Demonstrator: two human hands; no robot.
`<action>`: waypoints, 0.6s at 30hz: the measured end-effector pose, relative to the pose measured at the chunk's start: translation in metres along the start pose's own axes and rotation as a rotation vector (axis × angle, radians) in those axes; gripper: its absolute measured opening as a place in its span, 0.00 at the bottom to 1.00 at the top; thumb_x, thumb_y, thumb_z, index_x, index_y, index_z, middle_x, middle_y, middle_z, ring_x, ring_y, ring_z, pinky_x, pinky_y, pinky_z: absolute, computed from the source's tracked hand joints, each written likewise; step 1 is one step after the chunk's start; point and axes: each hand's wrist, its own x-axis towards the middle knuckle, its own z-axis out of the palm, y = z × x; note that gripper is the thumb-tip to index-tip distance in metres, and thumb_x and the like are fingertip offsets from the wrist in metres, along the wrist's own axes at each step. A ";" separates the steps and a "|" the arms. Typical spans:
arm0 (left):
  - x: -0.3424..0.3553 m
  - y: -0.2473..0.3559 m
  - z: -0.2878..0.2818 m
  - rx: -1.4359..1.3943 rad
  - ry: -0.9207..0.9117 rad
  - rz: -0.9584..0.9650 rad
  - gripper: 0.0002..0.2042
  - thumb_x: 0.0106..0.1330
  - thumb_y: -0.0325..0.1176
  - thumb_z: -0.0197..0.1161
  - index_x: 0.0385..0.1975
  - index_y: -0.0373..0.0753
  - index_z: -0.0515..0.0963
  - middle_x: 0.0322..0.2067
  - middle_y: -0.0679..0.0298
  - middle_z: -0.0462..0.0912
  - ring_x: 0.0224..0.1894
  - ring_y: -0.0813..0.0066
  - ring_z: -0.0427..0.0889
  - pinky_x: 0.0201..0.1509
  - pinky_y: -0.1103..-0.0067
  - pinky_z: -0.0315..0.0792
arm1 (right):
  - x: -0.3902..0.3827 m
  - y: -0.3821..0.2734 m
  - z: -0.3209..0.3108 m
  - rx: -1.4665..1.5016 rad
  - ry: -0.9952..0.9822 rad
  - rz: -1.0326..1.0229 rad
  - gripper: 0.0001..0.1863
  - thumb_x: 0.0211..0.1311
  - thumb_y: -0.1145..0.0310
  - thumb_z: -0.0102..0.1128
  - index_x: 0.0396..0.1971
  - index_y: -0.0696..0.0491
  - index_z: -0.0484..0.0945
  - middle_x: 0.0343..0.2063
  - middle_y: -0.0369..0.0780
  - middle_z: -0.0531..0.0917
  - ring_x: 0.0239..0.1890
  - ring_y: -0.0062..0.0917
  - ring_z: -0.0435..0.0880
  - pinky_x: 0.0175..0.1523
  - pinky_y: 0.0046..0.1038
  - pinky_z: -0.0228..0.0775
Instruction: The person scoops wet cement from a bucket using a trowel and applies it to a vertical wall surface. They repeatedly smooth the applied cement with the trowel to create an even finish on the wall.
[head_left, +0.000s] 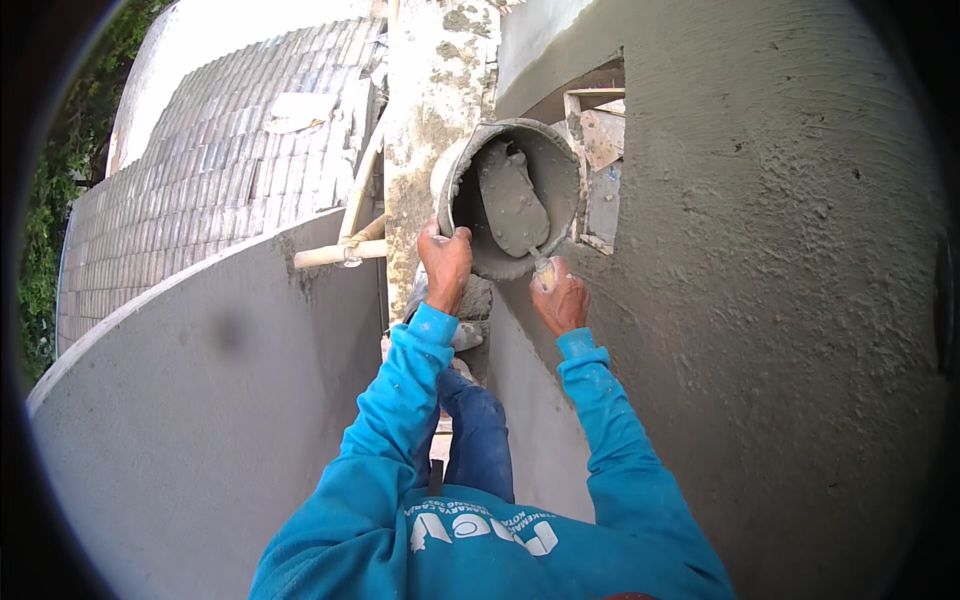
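Note:
A round bucket (562,170), crusted with grey mortar, is tilted so its mouth faces me. My left hand (446,264) is closed on its near left rim. My right hand (562,300) grips the handle of a trowel (544,272), whose blade reaches into the bucket. Wet grey mortar (512,198) covers the blade, hiding most of the metal. What lies deeper in the bucket is in shadow.
Rough grey plaster coats the wall (760,250) at my right, with a wood-framed opening (604,180) beside the bucket. A mortar-stained plank (425,120) runs ahead. Bamboo poles (340,254), a curved grey wall (200,400) and a tiled roof (225,170) are on the left.

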 end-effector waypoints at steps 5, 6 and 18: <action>0.025 -0.031 -0.016 0.008 -0.008 -0.069 0.16 0.55 0.20 0.56 0.46 0.30 0.73 0.30 0.67 0.77 0.28 0.80 0.73 0.31 0.81 0.68 | -0.001 -0.003 0.005 0.038 0.007 -0.020 0.17 0.54 0.66 0.62 0.43 0.52 0.71 0.30 0.50 0.84 0.33 0.51 0.82 0.38 0.49 0.72; 0.027 -0.030 -0.015 -0.042 0.013 -0.085 0.17 0.55 0.20 0.56 0.46 0.30 0.73 0.29 0.66 0.77 0.28 0.79 0.74 0.31 0.80 0.69 | 0.001 -0.004 0.002 0.011 0.005 -0.025 0.17 0.55 0.67 0.62 0.43 0.52 0.71 0.32 0.50 0.84 0.34 0.51 0.82 0.38 0.49 0.72; 0.056 -0.050 -0.095 -0.032 0.276 0.062 0.16 0.51 0.22 0.58 0.42 0.30 0.74 0.21 0.68 0.70 0.20 0.80 0.64 0.22 0.78 0.60 | 0.004 -0.030 -0.085 0.579 -0.598 0.212 0.27 0.58 0.62 0.64 0.55 0.57 0.70 0.29 0.44 0.82 0.23 0.30 0.83 0.28 0.32 0.75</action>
